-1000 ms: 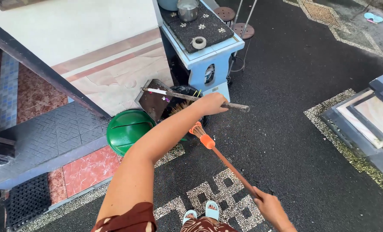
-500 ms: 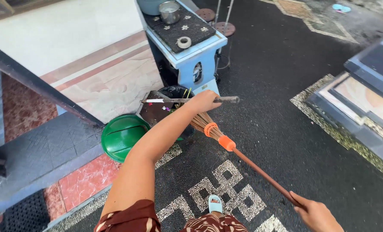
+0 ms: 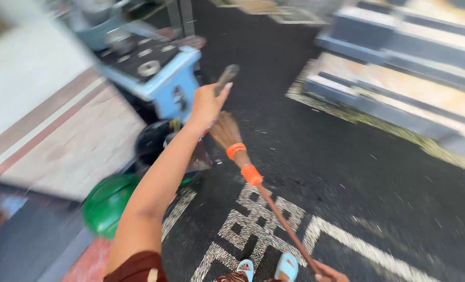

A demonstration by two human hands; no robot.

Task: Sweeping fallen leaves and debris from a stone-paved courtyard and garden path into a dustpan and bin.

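While my left hand point(image 3: 207, 103) closes around the dustpan handle point(image 3: 227, 77), I see that grey rod stick out past my fingers, away from me, over the dark pavement point(image 3: 347, 172). The dustpan point(image 3: 198, 156) itself hangs below the same hand, mostly hidden behind my forearm and blurred. Just beside the dustpan, on its near right side, the broom point(image 3: 243, 162) lies slanted: its brown bristle head points toward the pan, two orange bands circle its neck, and the reddish stick runs back toward me. My right hand point(image 3: 329, 272) shows only at the bottom edge, wrapped on the end of that stick. Left of the dustpan sits a black bin point(image 3: 151, 141), and nearer me a green lid point(image 3: 107, 203) lies on the ground. Beyond the dustpan stands a light blue stand point(image 3: 164, 83). My pale blue sandals point(image 3: 266, 269) rest on a white mosaic pattern point(image 3: 253, 224).
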